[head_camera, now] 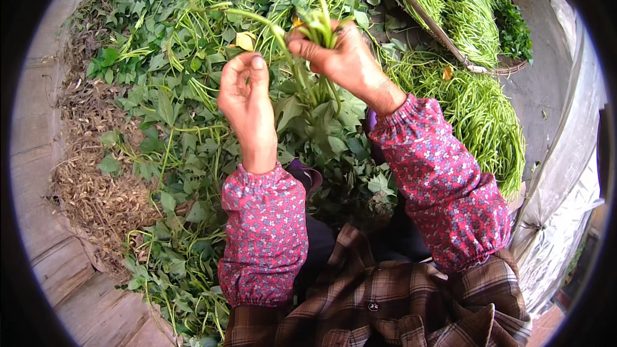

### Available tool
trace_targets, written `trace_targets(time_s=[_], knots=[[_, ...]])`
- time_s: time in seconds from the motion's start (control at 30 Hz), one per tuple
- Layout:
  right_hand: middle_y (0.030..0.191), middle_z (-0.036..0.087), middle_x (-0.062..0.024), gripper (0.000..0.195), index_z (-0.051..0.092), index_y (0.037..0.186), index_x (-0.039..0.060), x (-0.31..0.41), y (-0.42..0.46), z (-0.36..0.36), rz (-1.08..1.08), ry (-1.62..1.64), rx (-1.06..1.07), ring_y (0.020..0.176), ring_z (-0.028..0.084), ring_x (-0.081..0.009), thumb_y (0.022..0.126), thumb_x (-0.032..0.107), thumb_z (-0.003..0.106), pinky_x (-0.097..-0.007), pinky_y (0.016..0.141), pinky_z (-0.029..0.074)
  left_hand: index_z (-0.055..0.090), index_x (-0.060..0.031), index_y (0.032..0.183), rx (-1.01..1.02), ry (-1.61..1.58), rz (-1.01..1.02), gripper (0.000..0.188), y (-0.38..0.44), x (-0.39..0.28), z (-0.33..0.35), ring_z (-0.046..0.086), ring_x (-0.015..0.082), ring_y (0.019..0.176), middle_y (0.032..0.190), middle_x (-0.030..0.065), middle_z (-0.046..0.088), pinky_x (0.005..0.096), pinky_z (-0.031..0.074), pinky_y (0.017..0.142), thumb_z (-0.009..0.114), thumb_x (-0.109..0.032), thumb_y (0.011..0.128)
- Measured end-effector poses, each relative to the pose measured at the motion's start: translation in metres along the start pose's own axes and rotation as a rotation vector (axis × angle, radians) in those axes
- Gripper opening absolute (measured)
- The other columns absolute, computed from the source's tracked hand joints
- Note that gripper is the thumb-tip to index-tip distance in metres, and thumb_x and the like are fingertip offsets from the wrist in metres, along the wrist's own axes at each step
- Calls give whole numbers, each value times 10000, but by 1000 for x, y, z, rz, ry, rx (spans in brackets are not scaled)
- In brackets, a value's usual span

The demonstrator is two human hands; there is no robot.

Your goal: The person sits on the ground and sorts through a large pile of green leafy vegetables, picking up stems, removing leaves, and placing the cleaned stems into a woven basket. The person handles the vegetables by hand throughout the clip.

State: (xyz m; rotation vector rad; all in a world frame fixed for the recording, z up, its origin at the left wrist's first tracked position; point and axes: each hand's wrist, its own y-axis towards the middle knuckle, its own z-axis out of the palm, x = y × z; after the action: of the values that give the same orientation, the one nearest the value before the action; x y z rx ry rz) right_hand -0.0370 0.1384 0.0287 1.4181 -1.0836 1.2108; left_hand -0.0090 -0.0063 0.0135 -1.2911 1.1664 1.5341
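My right hand (337, 60) is closed around a bunch of green leafy vine stems (313, 82), whose leaves hang down between my arms. One longer stem arches from the bunch to the upper left, above my left hand (248, 89). The left hand is raised beside the bunch, thumb and fingertips bent together; whether a thin strand lies between them cannot be told. Under both hands spreads a heap of leafy green vines (193, 106). A yellow leaf (245, 40) shows just behind my left fingertips.
Stripped green stems (482, 120) lie piled at the right. Behind them, a woven basket (434, 29) holds bundled green stems (470, 19) and dark leaves (513, 29). Dry brown plant litter (106, 183) borders wooden boards (77, 270) at left. Clear plastic sheeting (554, 202) hangs at right. A purple-edged shoe (306, 173) is below.
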Motion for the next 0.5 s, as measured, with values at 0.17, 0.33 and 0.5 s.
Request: trace_targets(time_s=[0.17, 0.33, 0.5], knots=[[723, 586, 24, 181, 625, 910, 24, -6, 1, -2, 130, 205, -158, 596, 501, -44, 811, 172, 656, -200, 491, 416, 577, 10, 785, 230, 291, 105, 144, -18, 13, 16, 581, 143, 620, 675, 63, 614, 269, 463, 624, 692, -53, 725], [588, 544, 10, 123, 607, 772, 18, 2, 2, -4, 126, 317, -199, 502, 464, -55, 823, 129, 625, -224, 445, 371, 561, 27, 816, 224, 355, 110, 115, -20, 12, 24, 547, 87, 619, 699, 37, 596, 221, 445, 594, 655, 0, 755], [661, 604, 10, 82, 651, 856, 33, 5, 10, -40, 84, 90, -98, 571, 518, -57, 830, 100, 612, -218, 524, 428, 578, 41, 922, 250, 116, 5, 125, -14, 3, 15, 530, 70, 674, 759, 18, 586, 192, 433, 635, 586, -59, 847]])
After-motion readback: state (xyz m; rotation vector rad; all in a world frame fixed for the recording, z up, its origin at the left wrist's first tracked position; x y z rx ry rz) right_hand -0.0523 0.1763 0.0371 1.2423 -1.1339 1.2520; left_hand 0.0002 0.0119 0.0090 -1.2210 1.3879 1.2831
